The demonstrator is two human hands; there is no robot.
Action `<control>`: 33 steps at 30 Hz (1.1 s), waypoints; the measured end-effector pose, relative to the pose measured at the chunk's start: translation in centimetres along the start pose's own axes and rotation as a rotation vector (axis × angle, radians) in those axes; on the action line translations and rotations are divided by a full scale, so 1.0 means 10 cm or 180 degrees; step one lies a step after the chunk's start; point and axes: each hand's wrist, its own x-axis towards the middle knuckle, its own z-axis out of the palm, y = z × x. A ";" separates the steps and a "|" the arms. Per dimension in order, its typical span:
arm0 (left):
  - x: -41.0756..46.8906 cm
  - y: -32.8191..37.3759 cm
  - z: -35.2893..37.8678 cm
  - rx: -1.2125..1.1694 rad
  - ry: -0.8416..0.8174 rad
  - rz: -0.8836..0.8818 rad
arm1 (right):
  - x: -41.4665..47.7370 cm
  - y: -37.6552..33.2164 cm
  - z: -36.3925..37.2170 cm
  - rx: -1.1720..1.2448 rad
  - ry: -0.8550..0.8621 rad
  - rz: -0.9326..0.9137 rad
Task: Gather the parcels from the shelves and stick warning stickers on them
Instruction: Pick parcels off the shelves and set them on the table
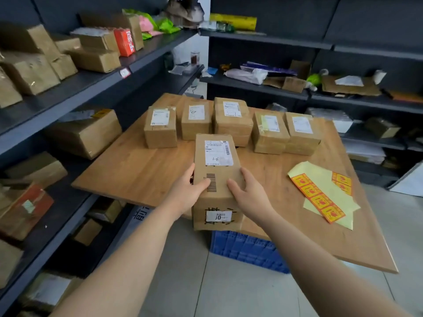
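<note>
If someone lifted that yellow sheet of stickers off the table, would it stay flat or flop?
Probably flop: the sticker sheet looks like thin backing paper with no stiff card behind it. It is likely very light, so a push might simply slide it across the smooth wooden table rather than crumple it.

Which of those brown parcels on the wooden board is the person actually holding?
The nearest parcel, gripped between the left hand and the right hand. The other five stand in a row behind it, untouched.
</note>
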 end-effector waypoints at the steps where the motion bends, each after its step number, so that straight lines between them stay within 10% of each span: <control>1: 0.11 -0.01 0.00 0.0056 -0.0013 -0.0015 | 0.11 0.02 0.03 -0.0018 -0.0035 0.0016; 16: 1.40 -0.36 -0.25 0.0865 -0.0229 -0.0397 | 1.27 0.18 0.58 -0.0204 -0.0106 0.0393; 24: 1.53 -0.30 -0.18 0.3066 0.0112 0.0586 | 1.36 0.36 0.43 -0.0907 -0.0018 0.0302; 33: 1.56 0.15 0.68 0.3412 -0.0337 0.1651 | 1.18 0.91 -0.45 -0.1778 0.0479 0.0471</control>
